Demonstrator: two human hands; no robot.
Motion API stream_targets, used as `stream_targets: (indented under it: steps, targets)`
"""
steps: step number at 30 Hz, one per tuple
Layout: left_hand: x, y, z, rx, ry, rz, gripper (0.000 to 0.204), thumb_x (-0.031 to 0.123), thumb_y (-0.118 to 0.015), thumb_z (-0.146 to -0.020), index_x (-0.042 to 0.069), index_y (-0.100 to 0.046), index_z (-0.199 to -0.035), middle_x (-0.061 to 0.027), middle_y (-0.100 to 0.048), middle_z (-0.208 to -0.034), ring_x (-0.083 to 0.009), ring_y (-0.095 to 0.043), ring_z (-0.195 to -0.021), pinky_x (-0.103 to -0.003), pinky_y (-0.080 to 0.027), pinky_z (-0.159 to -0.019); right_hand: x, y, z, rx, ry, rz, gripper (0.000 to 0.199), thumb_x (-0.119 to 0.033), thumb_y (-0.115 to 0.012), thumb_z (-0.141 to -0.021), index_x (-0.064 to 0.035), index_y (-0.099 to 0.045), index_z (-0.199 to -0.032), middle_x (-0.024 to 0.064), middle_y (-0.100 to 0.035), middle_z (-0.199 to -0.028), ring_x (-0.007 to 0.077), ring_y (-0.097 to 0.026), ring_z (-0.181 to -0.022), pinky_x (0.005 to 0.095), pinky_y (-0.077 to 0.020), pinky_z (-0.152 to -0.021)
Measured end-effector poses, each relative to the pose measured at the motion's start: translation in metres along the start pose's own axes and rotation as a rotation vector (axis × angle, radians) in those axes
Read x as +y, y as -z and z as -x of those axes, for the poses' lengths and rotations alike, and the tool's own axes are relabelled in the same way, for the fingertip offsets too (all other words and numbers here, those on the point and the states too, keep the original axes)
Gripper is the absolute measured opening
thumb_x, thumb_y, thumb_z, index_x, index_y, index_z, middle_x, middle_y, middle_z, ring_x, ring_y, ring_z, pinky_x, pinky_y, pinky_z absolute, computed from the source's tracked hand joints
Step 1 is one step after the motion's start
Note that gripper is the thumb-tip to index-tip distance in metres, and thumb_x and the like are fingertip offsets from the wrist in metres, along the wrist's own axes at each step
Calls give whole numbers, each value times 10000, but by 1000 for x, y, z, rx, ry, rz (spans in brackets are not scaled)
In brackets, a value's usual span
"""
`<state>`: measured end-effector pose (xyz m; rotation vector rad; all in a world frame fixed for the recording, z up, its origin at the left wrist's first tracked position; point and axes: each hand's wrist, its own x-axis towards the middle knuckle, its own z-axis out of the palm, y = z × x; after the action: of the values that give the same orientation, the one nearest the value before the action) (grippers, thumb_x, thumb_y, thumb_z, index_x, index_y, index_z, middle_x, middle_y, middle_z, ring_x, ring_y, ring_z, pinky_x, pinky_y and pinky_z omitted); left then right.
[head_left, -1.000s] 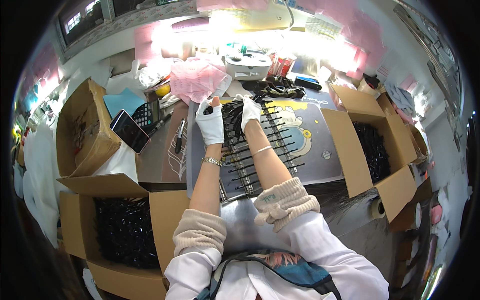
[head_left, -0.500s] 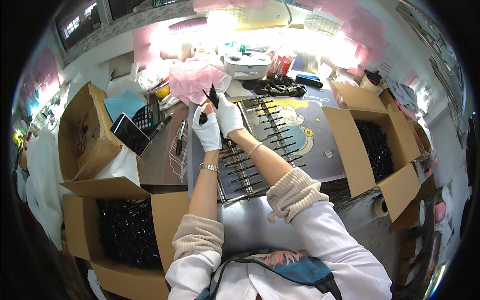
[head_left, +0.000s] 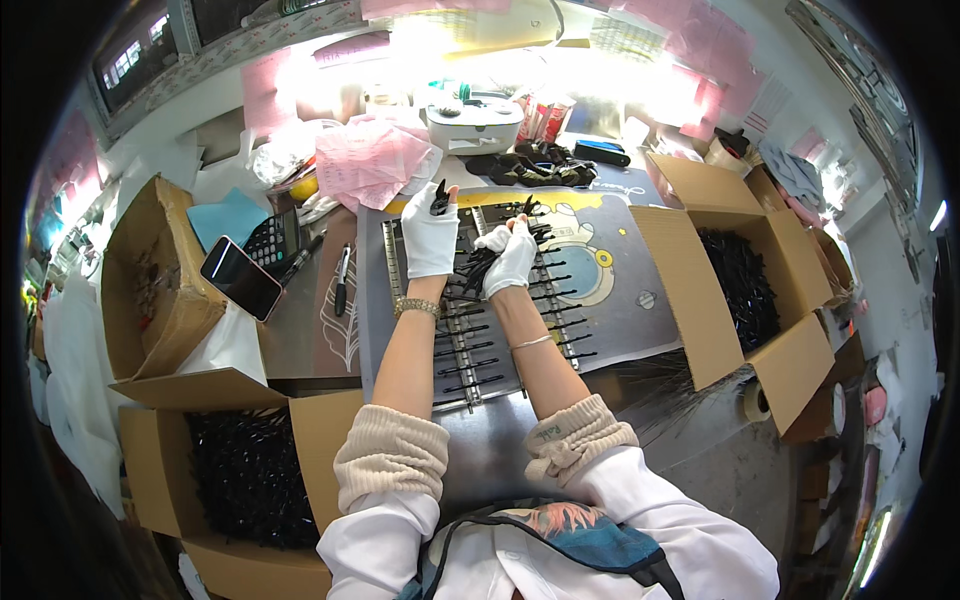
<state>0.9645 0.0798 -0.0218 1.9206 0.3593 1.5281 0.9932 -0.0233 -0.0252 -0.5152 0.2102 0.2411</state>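
Observation:
My left hand (head_left: pixel 430 238), in a white glove with bare fingertips, is closed at the fingertips around a small black piece (head_left: pixel 440 199). To its right, my gloved right hand (head_left: pixel 512 262) grips a bunch of slim black pieces (head_left: pixel 477 272) that fan out toward the left hand. Both hands are over the far part of a metal rack. Its left rail (head_left: pixel 464 345) and right rail (head_left: pixel 562 310) carry rows of slim black pieces lying crosswise. The gloves and the bunch hide part of the rack. The exact kind of the pieces cannot be made out.
Open cardboard boxes full of glossy black pieces stand at the near left (head_left: pixel 165 470) and right (head_left: pixel 690 300). A phone (head_left: pixel 242 278), a calculator (head_left: pixel 272 243) and a marker (head_left: pixel 342 280) lie left of the printed mat (head_left: pixel 640 330). Behind are pink papers (head_left: pixel 365 160) and a white device (head_left: pixel 473 130).
My hands have moved apart from their close position at the rack's far end. My right hand has shifted right and now shows a bunch of black pieces; my left hand is slightly farther away.

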Motion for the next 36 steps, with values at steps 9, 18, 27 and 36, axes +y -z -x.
stream_targets:
  steps: [9,18,27,36]
  targets:
    - [-15,-5,0,-367,94,-36,342,103,-758,-744,-17,-712,-1061,-216,-712,-958,-370,-680,-904,-398,-542,-841,-2,14,81,-1151,1065,1228,200,-193,-772,-812,-64,-625,-768,129,-602,-632,330,-609,-540,384,-476,-505]
    - [1,9,-4,-607,-338,-173,224,158,-751,-715,16,-680,-874,-168,-691,-802,-349,-687,-799,-413,-544,-741,-1,6,34,-214,330,537,467,-383,-619,-1000,-90,-537,-646,-14,-520,-542,72,-445,-466,271,-350,-463]
    - [14,12,11,-501,-418,-285,75,145,-700,-792,86,-670,-756,-137,-682,-745,-317,-683,-752,-416,-514,-686,-20,15,0,-110,148,159,551,-429,-513,-1024,-221,-256,-582,-66,-191,-461,93,-154,-368,299,-206,-384]
    - [-49,38,-3,582,1043,715,436,439,-640,-970,97,-552,-715,-17,-539,-620,-148,-474,-524,-318,-460,-556,-154,-38,74,-505,-66,198,460,-379,-601,-987,-180,-386,-632,-77,-250,-501,97,-258,-410,277,-260,-441]
